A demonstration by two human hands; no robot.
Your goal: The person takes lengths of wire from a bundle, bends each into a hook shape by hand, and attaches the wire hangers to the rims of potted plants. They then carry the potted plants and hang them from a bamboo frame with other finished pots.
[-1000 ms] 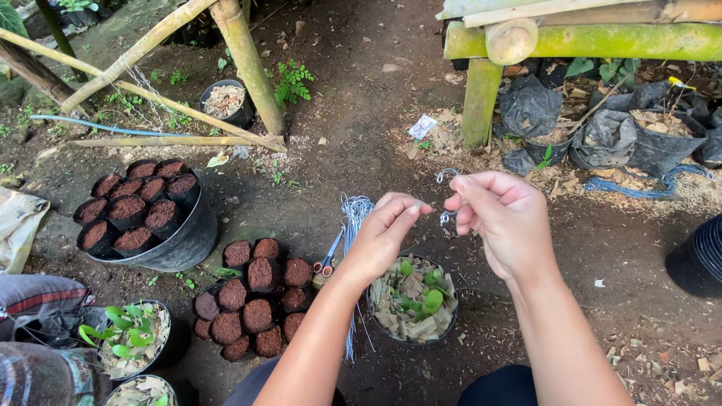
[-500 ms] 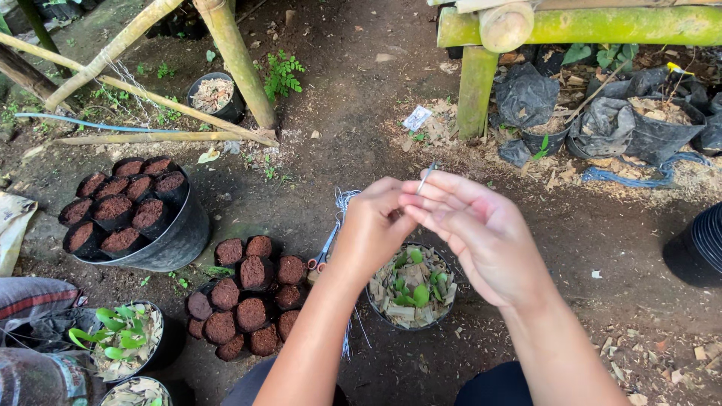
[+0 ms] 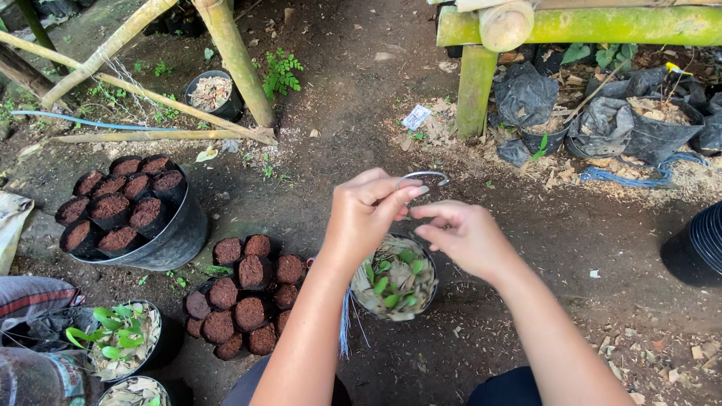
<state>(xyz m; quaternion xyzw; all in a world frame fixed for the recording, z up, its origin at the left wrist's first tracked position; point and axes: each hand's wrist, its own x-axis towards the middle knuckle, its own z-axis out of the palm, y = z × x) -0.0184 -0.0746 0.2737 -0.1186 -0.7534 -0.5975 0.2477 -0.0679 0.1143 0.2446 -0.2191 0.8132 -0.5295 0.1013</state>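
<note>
Both hands, the left hand [image 3: 368,214] and right hand [image 3: 462,237], pinch a thin wire loop [image 3: 423,177] just above the small seedling pot [image 3: 395,282], where a slipping grip could drop the wire onto the seedlings.

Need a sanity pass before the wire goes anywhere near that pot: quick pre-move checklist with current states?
1. Wire loop pinched in left hand fingers: ok.
2. Right hand on the wire: cannot tell; its fingertips sit close below the loop, contact hidden.
3. Loop shape closed: cannot tell; its lower part is behind the fingers.
4. Seedling pot upright, directly under both hands: ok.
5. Green leaves in that pot uncrushed, hands above and apart from them: ok.
6. Room beside the pot: not ok on the left, where the cluster of brown plugs crowds it; bare soil on the right.
</note>
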